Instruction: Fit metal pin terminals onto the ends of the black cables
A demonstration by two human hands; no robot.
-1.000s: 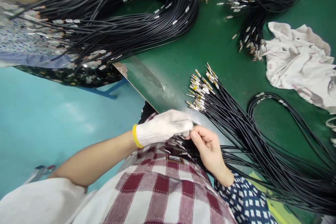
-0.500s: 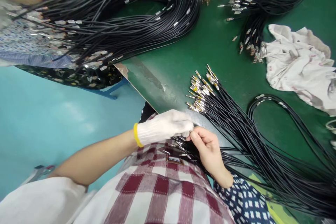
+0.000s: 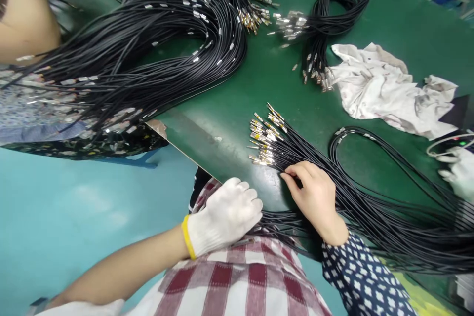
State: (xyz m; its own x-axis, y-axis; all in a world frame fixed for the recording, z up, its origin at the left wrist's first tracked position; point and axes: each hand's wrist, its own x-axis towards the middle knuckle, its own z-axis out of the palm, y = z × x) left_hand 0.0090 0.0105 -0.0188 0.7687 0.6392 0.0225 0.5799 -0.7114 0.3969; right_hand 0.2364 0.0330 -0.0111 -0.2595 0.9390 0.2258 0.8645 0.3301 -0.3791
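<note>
While knit-gloved left grip (image 3: 230,215) curls, right grip (image 3: 314,198) nearly pinched over thin black cables (image 3: 365,207), holds unclear

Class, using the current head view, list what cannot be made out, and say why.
All in the head view:
Left hand: any grip is hidden by the hand itself.
Lower cables: their leftmost stretch is covered by the left hand.
Right hand: whether its fingertips pinch a cable is too small to tell.
Co-worker's arm: cut off by the left edge.

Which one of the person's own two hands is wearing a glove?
The left hand: it wears a white glove with a yellow cuff. The right hand is bare.
</note>
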